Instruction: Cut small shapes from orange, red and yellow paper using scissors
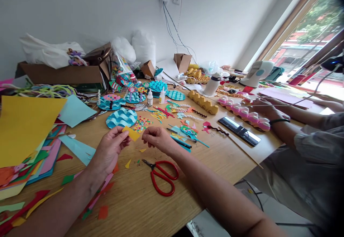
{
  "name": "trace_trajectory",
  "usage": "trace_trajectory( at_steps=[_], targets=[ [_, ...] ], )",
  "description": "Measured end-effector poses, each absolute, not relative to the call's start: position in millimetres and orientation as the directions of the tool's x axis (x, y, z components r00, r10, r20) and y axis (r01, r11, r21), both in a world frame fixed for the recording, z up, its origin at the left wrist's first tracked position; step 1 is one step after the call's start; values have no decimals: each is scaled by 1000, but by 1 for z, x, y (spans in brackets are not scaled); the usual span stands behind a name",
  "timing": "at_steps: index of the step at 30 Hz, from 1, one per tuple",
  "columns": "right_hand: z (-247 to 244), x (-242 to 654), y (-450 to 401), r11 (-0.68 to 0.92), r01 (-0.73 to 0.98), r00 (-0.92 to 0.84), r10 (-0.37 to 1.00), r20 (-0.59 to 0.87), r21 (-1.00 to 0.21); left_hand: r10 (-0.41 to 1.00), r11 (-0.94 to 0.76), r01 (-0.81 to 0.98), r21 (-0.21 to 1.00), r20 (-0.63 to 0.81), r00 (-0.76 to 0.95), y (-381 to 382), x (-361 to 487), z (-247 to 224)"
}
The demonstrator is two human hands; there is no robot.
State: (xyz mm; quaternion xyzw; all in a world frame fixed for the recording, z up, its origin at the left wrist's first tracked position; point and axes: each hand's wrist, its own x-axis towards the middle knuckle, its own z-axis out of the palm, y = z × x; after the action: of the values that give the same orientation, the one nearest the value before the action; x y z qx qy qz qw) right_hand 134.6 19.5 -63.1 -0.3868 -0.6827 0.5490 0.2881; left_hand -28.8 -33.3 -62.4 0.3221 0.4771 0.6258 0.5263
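Note:
My left hand (pixel 111 145) pinches a small piece of yellow paper (pixel 131 133) between thumb and fingers. Just right of the paper, my right hand (pixel 157 139) is held with its fingers curled together; whether anything tiny is between them is hidden. Red-handled scissors (pixel 162 176) lie on the table below my right hand, blades pointing up and left. Small yellow paper scraps (pixel 128 163) lie beneath the hands. Behind my left hand rests a blue wavy-patterned disc (pixel 122 118), with colourful confetti pieces (pixel 142 124) beside it.
Coloured paper sheets (pixel 29 129) are stacked at the left. Two small white bottles (pixel 149 98) stand behind the confetti. A black phone (pixel 239 131) and a pink egg-carton strip (pixel 243 113) lie at the right, where another person's hands (pixel 268 110) work. A cardboard box (pixel 61 77) stands against the wall.

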Motion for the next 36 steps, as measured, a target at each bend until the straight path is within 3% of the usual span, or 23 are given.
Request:
trace_trajectory(
  at_steps=[9, 15, 22, 30, 36],
  targets=[
    [-76, 132, 15, 303, 184, -608, 782, 134, -935, 972, 33, -284, 958, -97, -215, -37, -24, -65],
    [-75, 130, 14, 171, 158, -613, 789, 39, -972, 975, 29, -285, 958, -90, -205, -38, -23, -64],
    [-70, 135, 16, 134, 171, -594, 804, 6, -976, 967, -22, -287, 958, -52, -247, -34, -26, -61],
    [-74, 135, 14, 334, 170, -571, 800, 184, -927, 971, -17, -210, 978, -33, -235, -36, -25, -62],
    [-77, 131, 14, 225, 113, -535, 835, 131, -968, 980, -47, -100, 994, 27, -196, -40, -21, -57]
  ],
)
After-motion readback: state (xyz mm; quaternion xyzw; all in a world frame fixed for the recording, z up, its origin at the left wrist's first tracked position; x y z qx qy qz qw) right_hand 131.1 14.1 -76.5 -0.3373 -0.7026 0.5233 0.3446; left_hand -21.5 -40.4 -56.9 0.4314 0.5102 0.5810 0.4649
